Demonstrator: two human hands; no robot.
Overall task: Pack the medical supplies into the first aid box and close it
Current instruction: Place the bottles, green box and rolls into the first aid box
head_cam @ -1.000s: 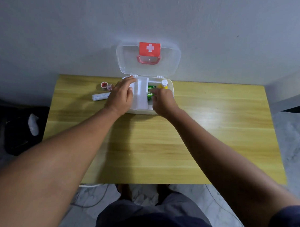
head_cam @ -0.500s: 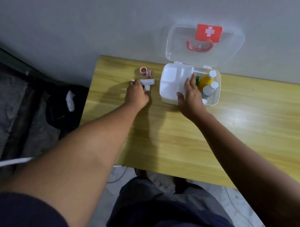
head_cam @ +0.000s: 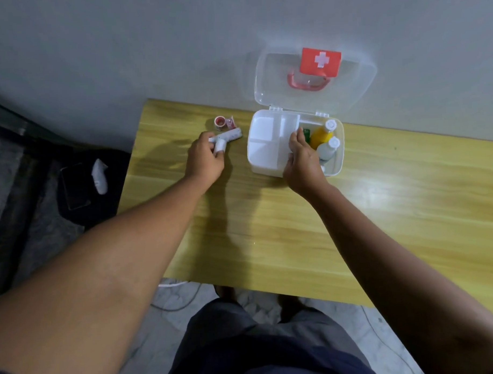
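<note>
The white first aid box (head_cam: 262, 161) stands open at the table's far edge, its clear lid (head_cam: 266, 79) with a red cross leaning on the wall. Inside, a white divided tray (head_cam: 263, 136) fills the left part; a yellow bottle (head_cam: 321, 135), a white bottle (head_cam: 329, 149) and a green item (head_cam: 306, 133) stand on the right. My right hand (head_cam: 301, 159) rests on the box's front rim, fingers over the tray's edge. My left hand (head_cam: 206, 157) grips a small white roll (head_cam: 220, 145) left of the box. A white strip-shaped pack (head_cam: 232, 135) and a red tape roll (head_cam: 220, 122) lie just beyond it.
The yellow wooden table (head_cam: 297, 227) meets a grey wall at the back. Its left edge is close to my left hand. On the floor to the left lies a dark bag (head_cam: 80, 187) with a white object on it. Cables run under the table.
My left hand left the box and moved left to the loose supplies, closing on the white roll. My right hand shifted to the box's front rim. The camera view swung left.
</note>
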